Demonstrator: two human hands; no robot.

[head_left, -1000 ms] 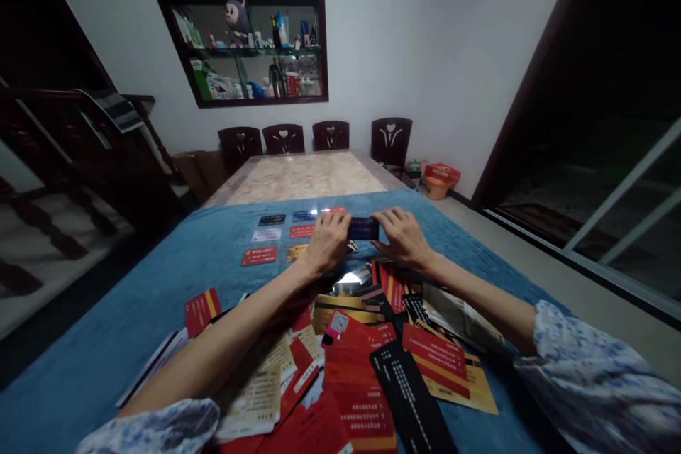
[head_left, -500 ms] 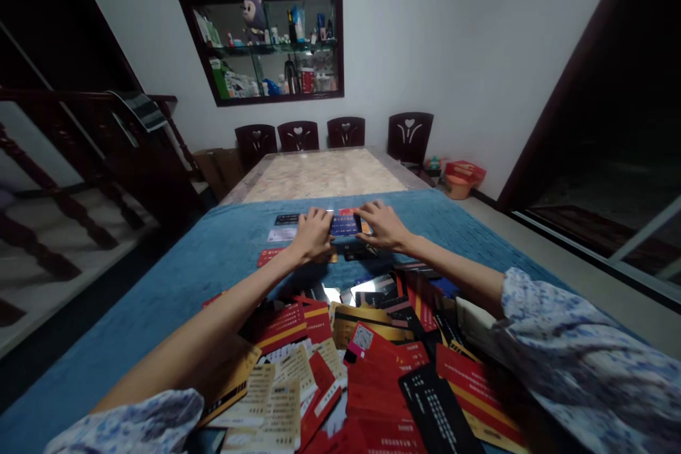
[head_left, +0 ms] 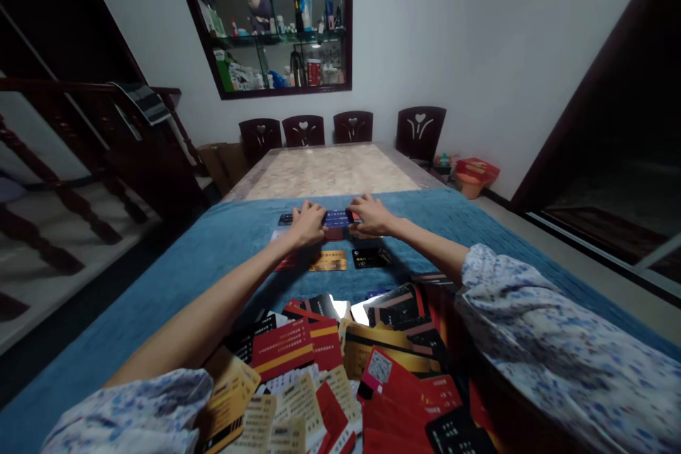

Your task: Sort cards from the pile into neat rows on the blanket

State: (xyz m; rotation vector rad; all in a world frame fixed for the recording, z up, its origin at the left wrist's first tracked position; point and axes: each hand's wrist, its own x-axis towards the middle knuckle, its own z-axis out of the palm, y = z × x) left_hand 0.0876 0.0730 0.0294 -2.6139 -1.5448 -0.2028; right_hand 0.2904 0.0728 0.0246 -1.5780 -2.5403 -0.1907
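At the far end of the blue cloth (head_left: 213,255), both arms are stretched further out than a second ago. Back then I held the blue card (head_left: 336,217) nearer to me and off to the right of the laid-out cards. Now it has travelled forward and left, and it sits in line with the farthest row, just right of a dark card (head_left: 286,219). So the card has reached the grid, though I have not let go of it.

My left hand (head_left: 307,221) grips the card's left short end and my right hand (head_left: 372,216) the right one. On each hand the fingers are curled close together, not spread, and pinch the edge against the thumb, knuckles up. Whether the card already lies flat on the cloth or hovers just above it, I cannot tell, because my hands hide its edges.

Nearer to me in the grid lie a gold card (head_left: 328,260) and a black card (head_left: 369,257), side by side and apart from my hands. Closer still, the loose pile of cards (head_left: 330,369) spreads between my forearms.
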